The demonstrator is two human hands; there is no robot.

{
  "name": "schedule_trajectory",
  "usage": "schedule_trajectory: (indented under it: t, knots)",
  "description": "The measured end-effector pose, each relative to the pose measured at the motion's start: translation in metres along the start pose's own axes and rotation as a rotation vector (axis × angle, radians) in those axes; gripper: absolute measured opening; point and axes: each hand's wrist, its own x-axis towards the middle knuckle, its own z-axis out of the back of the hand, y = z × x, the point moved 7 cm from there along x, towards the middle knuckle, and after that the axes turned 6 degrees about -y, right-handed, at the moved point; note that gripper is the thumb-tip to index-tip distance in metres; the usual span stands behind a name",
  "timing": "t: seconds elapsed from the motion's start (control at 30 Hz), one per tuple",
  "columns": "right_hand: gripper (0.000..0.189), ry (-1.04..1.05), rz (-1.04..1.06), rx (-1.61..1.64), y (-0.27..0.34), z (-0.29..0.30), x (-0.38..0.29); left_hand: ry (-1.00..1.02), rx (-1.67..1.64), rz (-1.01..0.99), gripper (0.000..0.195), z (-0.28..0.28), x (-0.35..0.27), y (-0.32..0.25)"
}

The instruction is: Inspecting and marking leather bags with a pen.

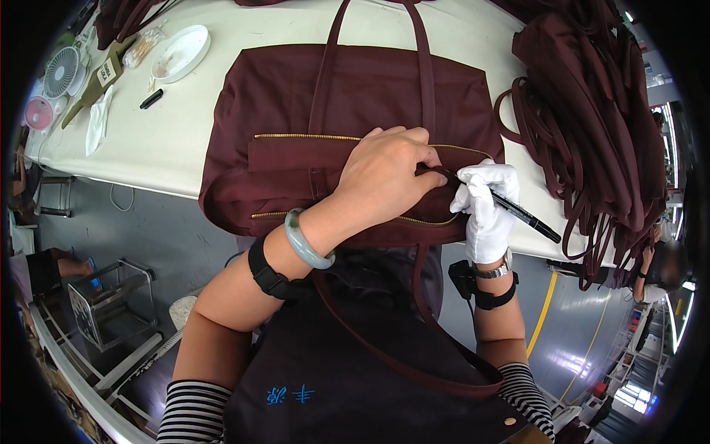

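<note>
A dark burgundy fabric tote bag [266, 89] lies before me, its brass-toothed zip opening [310, 136] spread apart. My left hand [388, 166], bare, reaches across the opening and pinches a fold of fabric near its right end between thumb and fingers. Just right of it, my right hand [488, 194] wears a white glove and grips a black marker pen [527, 216]. The pen's tip end points at the pinched fold; whether it touches is hidden by the fingers. One bag handle [427, 83] runs up the table, the other [399, 366] hangs over my dark apron.
A heap of burgundy bags [588, 111] covers the table's right side. At left lie a white dish [183, 55], a black pen cap [151, 99], a bag of cotton swabs [143, 47] and a small fan [62, 72]. A metal-framed stool [113, 305] stands on the floor.
</note>
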Motion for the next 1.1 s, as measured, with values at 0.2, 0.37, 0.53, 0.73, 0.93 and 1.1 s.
schedule_trajectory:
  t: [0.2, 0.37, 0.53, 0.73, 0.93, 1.1]
  knots:
    - [0.014, -0.001, 0.321, -0.152, 0.016, 0.001, 0.003, -0.003, -0.015, 0.0, 0.016, -0.002, 0.001, 0.0]
    - [0.03, 0.035, 0.597, -0.634, 0.026, -0.013, -0.005, 0.009, 0.007, 0.01, 0.014, -0.002, 0.001, 0.001]
    - [0.026, -0.073, 0.529, -0.544, 0.022, -0.005, -0.008, 0.005, -0.01, 0.008, 0.011, 0.002, -0.002, 0.0]
    - [0.02, 0.015, 0.424, -0.627, 0.024, -0.01, -0.004, -0.034, 0.107, -0.101, 0.019, 0.005, -0.006, -0.007]
    - [0.039, -0.205, 0.566, -0.299, 0.027, 0.021, -0.03, -0.378, 0.158, -0.267, 0.025, 0.112, -0.071, -0.036]
    - [0.04, -0.311, 0.624, 0.014, 0.034, 0.006, -0.052, -0.211, 0.342, 0.044, 0.03, 0.138, -0.141, -0.002]
